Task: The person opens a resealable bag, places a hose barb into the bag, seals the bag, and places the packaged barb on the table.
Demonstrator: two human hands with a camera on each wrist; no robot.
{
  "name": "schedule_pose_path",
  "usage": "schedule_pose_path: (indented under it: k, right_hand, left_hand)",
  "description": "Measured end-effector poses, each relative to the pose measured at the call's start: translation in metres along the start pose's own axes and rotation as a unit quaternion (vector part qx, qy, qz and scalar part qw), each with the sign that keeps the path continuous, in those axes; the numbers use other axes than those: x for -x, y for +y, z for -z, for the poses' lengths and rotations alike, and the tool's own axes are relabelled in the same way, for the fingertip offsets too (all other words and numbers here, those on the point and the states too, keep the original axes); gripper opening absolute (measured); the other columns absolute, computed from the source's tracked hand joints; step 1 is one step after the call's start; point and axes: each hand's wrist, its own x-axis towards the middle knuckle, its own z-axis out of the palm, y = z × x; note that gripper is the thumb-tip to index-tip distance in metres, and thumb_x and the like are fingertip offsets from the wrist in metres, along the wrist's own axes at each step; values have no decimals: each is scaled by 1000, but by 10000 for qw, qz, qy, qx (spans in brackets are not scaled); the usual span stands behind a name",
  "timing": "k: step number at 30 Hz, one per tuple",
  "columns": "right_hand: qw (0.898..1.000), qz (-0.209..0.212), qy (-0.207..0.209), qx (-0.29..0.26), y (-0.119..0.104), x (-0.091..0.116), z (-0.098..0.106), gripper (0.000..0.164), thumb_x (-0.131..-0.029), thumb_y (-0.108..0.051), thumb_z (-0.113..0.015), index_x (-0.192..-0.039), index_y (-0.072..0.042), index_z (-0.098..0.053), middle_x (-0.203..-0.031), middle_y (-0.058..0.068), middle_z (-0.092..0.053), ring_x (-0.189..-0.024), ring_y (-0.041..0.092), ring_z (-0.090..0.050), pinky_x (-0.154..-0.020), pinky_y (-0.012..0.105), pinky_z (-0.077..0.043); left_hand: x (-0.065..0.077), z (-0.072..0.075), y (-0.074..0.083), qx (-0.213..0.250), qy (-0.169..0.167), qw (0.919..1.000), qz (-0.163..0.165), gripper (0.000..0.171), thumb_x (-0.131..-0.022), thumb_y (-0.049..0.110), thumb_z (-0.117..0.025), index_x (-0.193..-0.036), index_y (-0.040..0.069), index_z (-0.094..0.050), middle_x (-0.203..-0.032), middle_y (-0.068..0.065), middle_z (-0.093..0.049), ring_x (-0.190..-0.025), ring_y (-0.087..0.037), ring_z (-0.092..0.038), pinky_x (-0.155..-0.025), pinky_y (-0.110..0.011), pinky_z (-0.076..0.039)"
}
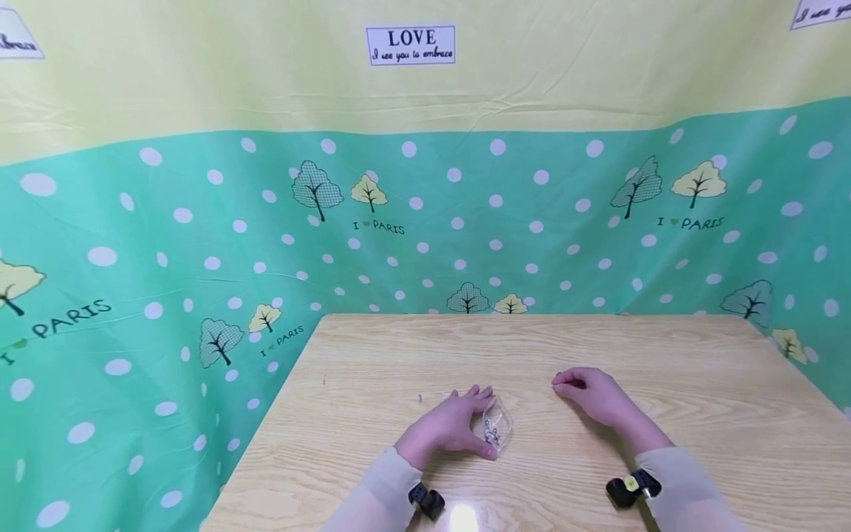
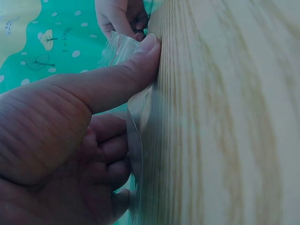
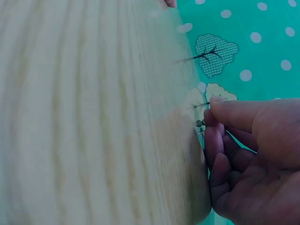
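Observation:
My left hand [image 1: 455,425] holds a small clear plastic bag [image 1: 503,423] against the table, thumb on its near corner and fingers spread along its far side. Several small shiny metal pieces [image 1: 491,433] lie in the bag. In the left wrist view, the thumb presses over the bag's ribbed end [image 2: 115,49], and the other fingers bend beside it. To the right, my right hand [image 1: 595,394] pinches a tiny metal piece [image 3: 198,123] between thumb and index finger, close over the table. Most of that piece is hidden by the fingertips.
A wood-grain table [image 1: 372,355] carries everything. One tiny piece [image 1: 420,398] lies left of the left hand, and a small speck [image 1: 324,381] is farther left. A green and yellow printed curtain [image 1: 425,222] hangs behind the table and along its left side.

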Motion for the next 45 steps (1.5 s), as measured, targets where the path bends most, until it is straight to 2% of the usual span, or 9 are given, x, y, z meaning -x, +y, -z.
schedule_pose_path:
  k: [3, 8, 15, 20, 26, 35, 45]
  right_hand:
    - [10000, 45, 29, 5, 0, 2, 0, 21, -106, -22, -70, -116, -4, -76, -116, 11, -74, -112, 33, -67, -101, 57, -53]
    - [9999, 137, 32, -38, -5, 7, -3, 19, -105, -22, -71, -113, -7, -77, -111, 6, -74, -105, 26, -66, -95, 48, -54]
    - [9991, 384, -89, -175, -19, 12, -10, 16, -104, -19, -72, -113, -9, -78, -108, 1, -75, -100, 18, -66, -89, 41, -56]
    - [9986, 414, -122, -311, -31, 14, -16, 13, -102, -15, -73, -112, -9, -79, -103, -1, -74, -95, 16, -65, -84, 34, -56]
    - [9981, 558, -129, -221, -40, 15, -23, 9, -100, -16, -76, -107, -12, -80, -98, -4, -72, -93, 13, -64, -84, 33, -57]
    - [9966, 680, -397, -253, -44, 16, -31, 6, -98, -15, -78, -104, -15, -80, -95, -7, -73, -90, 11, -66, -82, 30, -57]
    - [9884, 1389, -465, -404, -56, 18, -36, 12, -98, -19, -78, -108, -13, -80, -96, -11, -74, -89, 10, -68, -81, 27, -60]
  left_hand:
    - [-1, 0, 0, -4, -22, 10000, -9, 100, -79, 40, -95, -161, 8, -48, -172, -1, -35, -161, -24, -26, -133, -50, -19]
    - [-1, 0, 2, -4, -15, 10000, 5, 100, -79, 39, -96, -161, 9, -48, -172, 0, -36, -161, -24, -26, -133, -50, -19]
    - [-1, -1, 2, 44, 12, 10000, 58, 100, -77, 38, -97, -160, 9, -49, -172, -1, -36, -161, -25, -27, -133, -50, -18]
    - [-1, -2, 0, 92, 14, 9999, 68, 100, -77, 38, -96, -160, 10, -49, -172, -1, -35, -161, -26, -26, -133, -51, -17]
    - [-2, -3, -1, -50, 23, 10000, 11, 100, -78, 41, -95, -161, 11, -49, -172, -1, -36, -161, -25, -27, -132, -50, -19]
    - [-2, -3, -2, 113, 47, 9999, 30, 101, -76, 39, -97, -160, 9, -50, -172, -2, -36, -161, -27, -26, -132, -52, -18]
    - [-2, -3, -2, 129, 59, 9999, -3, 100, -77, 39, -97, -160, 7, -50, -172, -3, -37, -161, -27, -27, -132, -53, -18]
